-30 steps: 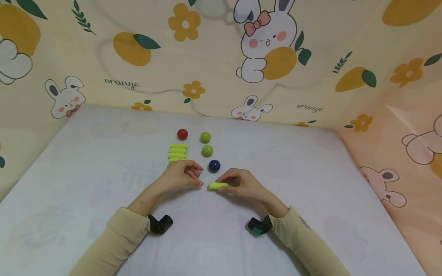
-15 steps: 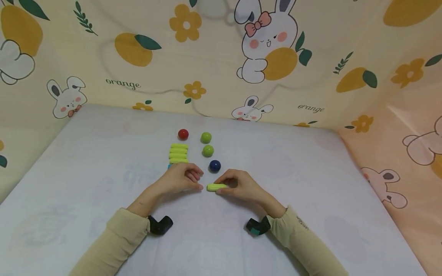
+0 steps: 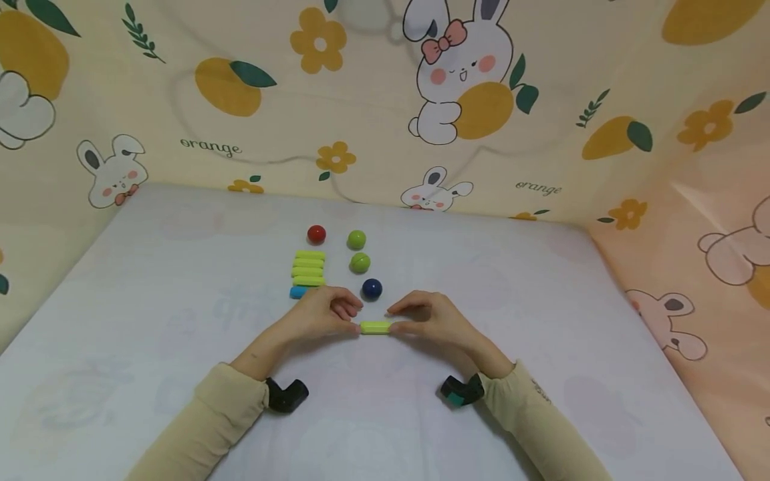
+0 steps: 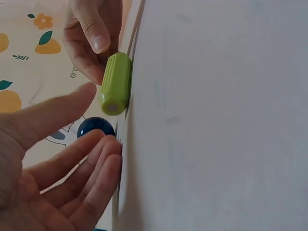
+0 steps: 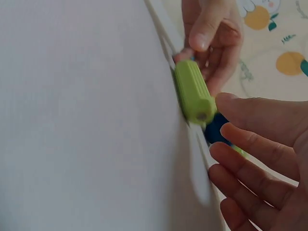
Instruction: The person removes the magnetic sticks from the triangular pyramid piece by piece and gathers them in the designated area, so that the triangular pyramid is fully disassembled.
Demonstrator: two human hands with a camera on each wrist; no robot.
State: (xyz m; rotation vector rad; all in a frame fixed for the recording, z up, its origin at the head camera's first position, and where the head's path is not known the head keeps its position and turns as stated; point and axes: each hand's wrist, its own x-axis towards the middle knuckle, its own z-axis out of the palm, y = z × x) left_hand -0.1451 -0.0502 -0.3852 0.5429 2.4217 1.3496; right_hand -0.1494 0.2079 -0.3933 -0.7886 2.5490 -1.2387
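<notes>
A short, ridged yellow-green magnetic stick (image 3: 375, 327) lies crosswise on the white tabletop between my hands. A small grey disc shows in its end in the left wrist view. My left hand (image 3: 325, 312) is at the stick's left end, thumb tip right beside it, fingers relaxed and apart from the thumb. My right hand (image 3: 432, 317) is at the other end, thumb close to it and fingers spread. Neither hand grips it. Just behind the stick sits a dark blue ball (image 3: 371, 288). A blue stick (image 3: 299, 292) is partly hidden behind the left hand.
Several yellow-green sticks (image 3: 309, 268) lie side by side beyond the left hand. A red ball (image 3: 316, 234) is farther back, with two green balls, one nearer (image 3: 359, 262) and one farther (image 3: 357, 239), to its right. A patterned cloth wall (image 3: 271, 133) borders the table.
My right hand has let go of the yellow-green stick and drawn slightly right. The stick now rests straight across, and my left hand has shifted right to its near end.
</notes>
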